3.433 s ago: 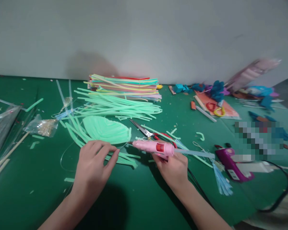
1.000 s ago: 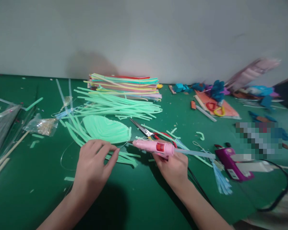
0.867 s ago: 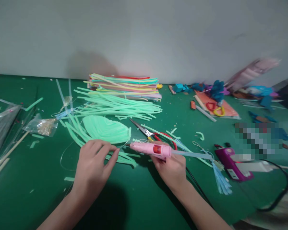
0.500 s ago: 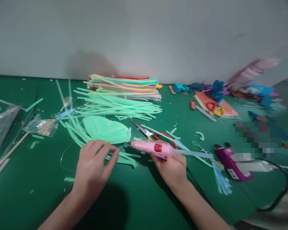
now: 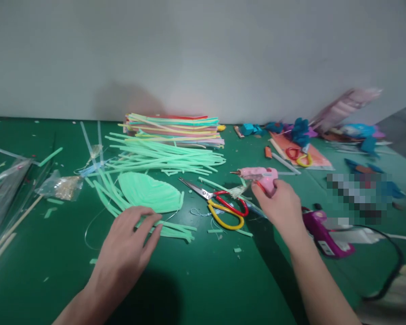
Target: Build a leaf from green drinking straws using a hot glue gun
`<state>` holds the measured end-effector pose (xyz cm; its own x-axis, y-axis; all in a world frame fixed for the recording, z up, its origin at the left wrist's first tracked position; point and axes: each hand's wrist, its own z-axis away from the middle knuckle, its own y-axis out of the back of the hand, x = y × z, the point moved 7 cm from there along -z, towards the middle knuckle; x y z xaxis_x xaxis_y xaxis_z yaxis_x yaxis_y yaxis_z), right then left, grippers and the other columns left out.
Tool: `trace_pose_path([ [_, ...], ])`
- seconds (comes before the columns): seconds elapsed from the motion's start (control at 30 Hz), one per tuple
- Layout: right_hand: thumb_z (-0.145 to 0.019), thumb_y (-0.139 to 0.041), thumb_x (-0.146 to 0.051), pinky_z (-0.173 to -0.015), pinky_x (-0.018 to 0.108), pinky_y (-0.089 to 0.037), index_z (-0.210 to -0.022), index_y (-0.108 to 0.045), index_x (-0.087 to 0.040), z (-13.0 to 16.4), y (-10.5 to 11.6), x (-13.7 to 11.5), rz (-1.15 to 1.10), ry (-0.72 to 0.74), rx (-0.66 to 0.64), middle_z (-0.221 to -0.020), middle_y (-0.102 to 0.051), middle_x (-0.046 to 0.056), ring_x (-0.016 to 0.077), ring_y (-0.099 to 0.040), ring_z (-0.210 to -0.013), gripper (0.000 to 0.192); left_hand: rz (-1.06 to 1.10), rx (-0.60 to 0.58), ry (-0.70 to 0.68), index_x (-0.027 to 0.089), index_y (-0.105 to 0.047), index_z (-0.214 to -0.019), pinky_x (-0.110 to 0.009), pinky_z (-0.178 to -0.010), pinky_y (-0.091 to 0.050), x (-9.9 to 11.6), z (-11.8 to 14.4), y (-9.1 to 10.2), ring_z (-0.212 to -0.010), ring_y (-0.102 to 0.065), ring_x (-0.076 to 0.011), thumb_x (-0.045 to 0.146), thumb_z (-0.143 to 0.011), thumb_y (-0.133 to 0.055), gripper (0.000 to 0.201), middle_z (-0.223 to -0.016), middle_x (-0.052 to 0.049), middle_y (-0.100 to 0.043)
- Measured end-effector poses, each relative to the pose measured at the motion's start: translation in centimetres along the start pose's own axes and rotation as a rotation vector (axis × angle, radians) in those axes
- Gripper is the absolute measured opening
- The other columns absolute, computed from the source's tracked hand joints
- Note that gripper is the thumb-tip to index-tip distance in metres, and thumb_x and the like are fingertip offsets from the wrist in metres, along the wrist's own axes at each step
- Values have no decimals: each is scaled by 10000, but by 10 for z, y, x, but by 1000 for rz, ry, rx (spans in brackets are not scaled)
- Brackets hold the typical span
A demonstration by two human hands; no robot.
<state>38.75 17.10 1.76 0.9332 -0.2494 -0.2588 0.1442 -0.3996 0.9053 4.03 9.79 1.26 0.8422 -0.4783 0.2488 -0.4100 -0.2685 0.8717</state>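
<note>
My right hand (image 5: 280,203) is closed round the handle of a pink glue gun (image 5: 253,172), its nozzle pointing left and a glue stick jutting from the back. Over several loose green pipe cleaners (image 5: 176,231) hovers my left hand (image 5: 130,239), fingers loosely curved with thumb and forefinger apart; whether it touches a strand is unclear. Just beyond those fingers lies a green leaf shape (image 5: 149,192) made of pipe cleaners, with a thin wire (image 5: 174,214) at its tip. Scissors (image 5: 219,205) with red and yellow handles lie partly open between my hands.
Behind are a pile of green pipe cleaners (image 5: 176,155) and a multicoloured bundle (image 5: 176,128) by the wall. A small bag of beads (image 5: 62,187) and wooden sticks (image 5: 15,225) lie left. A purple device (image 5: 326,234) with a black cable (image 5: 394,253) sits right.
My right hand has carried the glue gun away from the leaf's tip, to the right and back, uncovering the scissors. My left hand has drawn slightly back from the wire.
</note>
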Motion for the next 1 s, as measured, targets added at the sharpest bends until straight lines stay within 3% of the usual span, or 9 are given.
trace_pose_path([
  [0.1,-840,-556,-427,-647,358,-426,-820,-625,-114,-13,-15,20,222,19,-107,-746,-621,150,286,-583,-758,321,-109,-58,-73,143,-547,-1338,-494,-1061,-389,-8,8,0,-1273,-532,-338,429,-977,-437,473,-1392,-165,-573],
  [0.17,-868,-541,-417,-660,384,-439,-867,-652,-61,-14,-18,25,355,15,-123,-808,-647,210,326,-608,-809,373,-184,-111,-121,147,-384,-1483,-490,-1105,-340,-14,16,-6,-1360,-452,-344,545,-954,-421,663,-1485,-154,-490],
  [0.3,-874,-564,-475,-621,434,-454,-950,-662,-15,0,0,3,478,67,-14,-914,-643,278,400,-611,-845,477,-252,-147,-159,184,-250,-1550,-473,-1168,-216,-21,35,-16,-1412,-382,-326,553,-962,-385,707,-1542,-128,-406],
  [0.37,-881,-582,-431,-653,451,-474,-1024,-648,-33,17,14,-27,368,194,66,-941,-643,251,389,-602,-883,428,-260,-158,-179,183,-243,-1553,-454,-1187,-153,-19,41,-17,-1422,-363,-322,558,-958,-392,719,-1550,-124,-389],
  [0.43,-906,-574,-355,-767,442,-494,-1062,-646,-112,43,24,-65,81,400,79,-979,-656,170,321,-599,-941,298,-267,-162,-211,163,-261,-1547,-438,-1195,-117,-16,45,-17,-1420,-365,-328,597,-936,-411,764,-1547,-129,-391],
  [0.57,-928,-576,-230,-828,369,-500,-986,-666,-207,96,11,-124,-324,687,-239,-942,-656,56,208,-593,-901,110,-307,-172,-239,126,-307,-1527,-452,-1196,-93,-14,47,-15,-1407,-382,-348,630,-913,-430,804,-1551,-146,-378],
  [0.7,-900,-634,-203,-807,364,-494,-973,-664,-192,114,-4,-143,-375,755,-310,-927,-649,48,205,-578,-883,80,-333,-158,-255,110,-346,-1507,-473,-1196,-84,-12,46,-14,-1385,-413,-357,654,-905,-416,815,-1545,-157,-387],
  [0.8,-923,-582,-150,-777,343,-481,-893,-650,-175,115,-10,-148,-381,802,-343,-879,-637,45,194,-568,-855,79,-330,-150,-250,107,-360,-1499,-500,-1188,-106,-7,40,-12,-1391,-403,-361,630,-923,-402,779,-1547,-167,-381],
  [1.0,-951,-521,-149,-723,326,-446,-873,-618,-158,115,-16,-149,-378,806,-414,-883,-617,63,195,-529,-823,125,-284,-119,-231,72,-358,-1492,-422,-1205,-80,6,5,-17,-1417,-382,-278,508,-998,-313,660,-1533,-141,-413],
])
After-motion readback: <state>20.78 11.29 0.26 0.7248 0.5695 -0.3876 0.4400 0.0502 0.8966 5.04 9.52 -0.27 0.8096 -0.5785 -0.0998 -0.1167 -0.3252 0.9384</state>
